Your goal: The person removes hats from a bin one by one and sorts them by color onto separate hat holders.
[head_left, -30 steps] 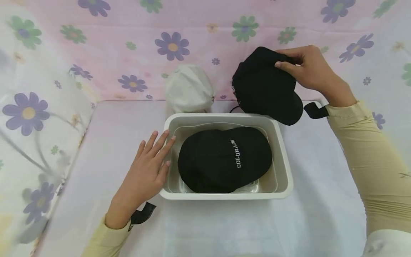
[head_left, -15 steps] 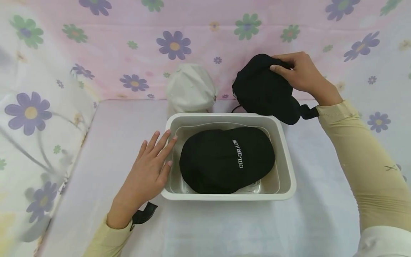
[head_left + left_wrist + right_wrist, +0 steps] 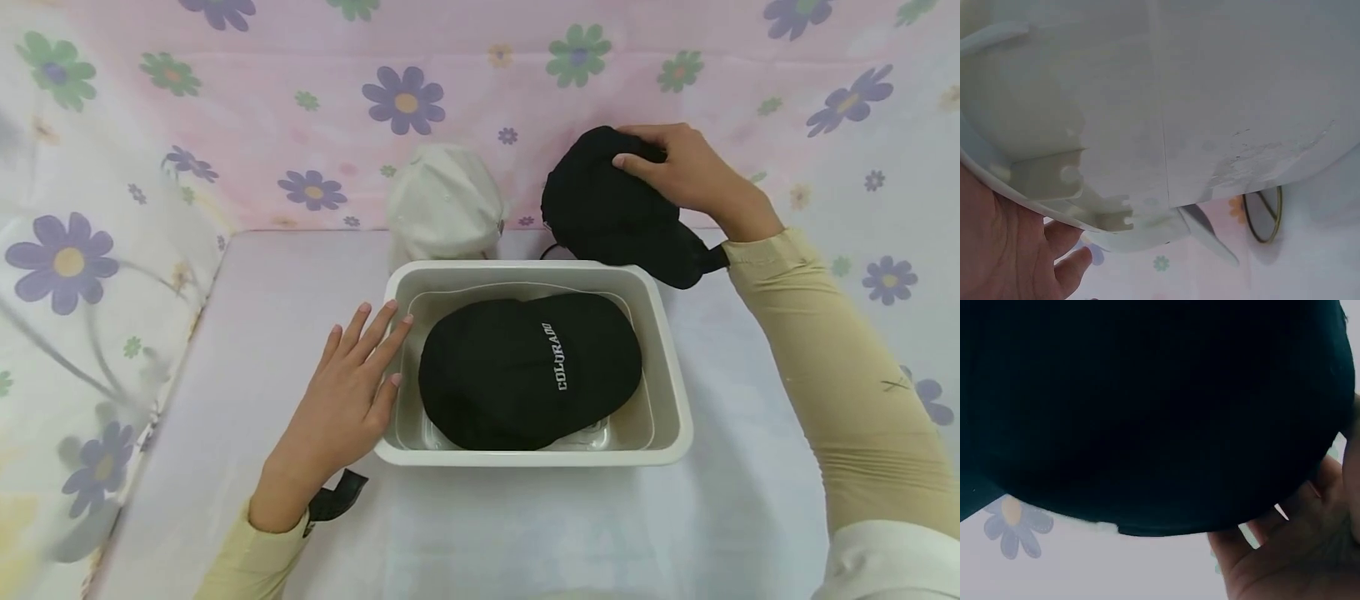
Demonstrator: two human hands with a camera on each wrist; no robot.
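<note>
A white plastic bin stands mid-table in the head view. In it lies a black baseball cap lettered COLORADO. My left hand rests at the bin's left rim, fingers straight and spread; the left wrist view shows this hand beside the bin's wall. Behind the bin's back right corner, my right hand pinches a second black cap by its upper edge, thumb on the near side. That cap's dark crown fills most of the right wrist view and hides some fingertips.
A white cap stands behind the bin, close to the floral backdrop. A thin dark loop shows beside the held cap. In the left wrist view, a gold-rimmed ring stands past the bin. White cloth covers the table.
My right hand has moved left and slightly down along the cap, whose top has sunk a little. The left hand and the bin have stayed in place.
</note>
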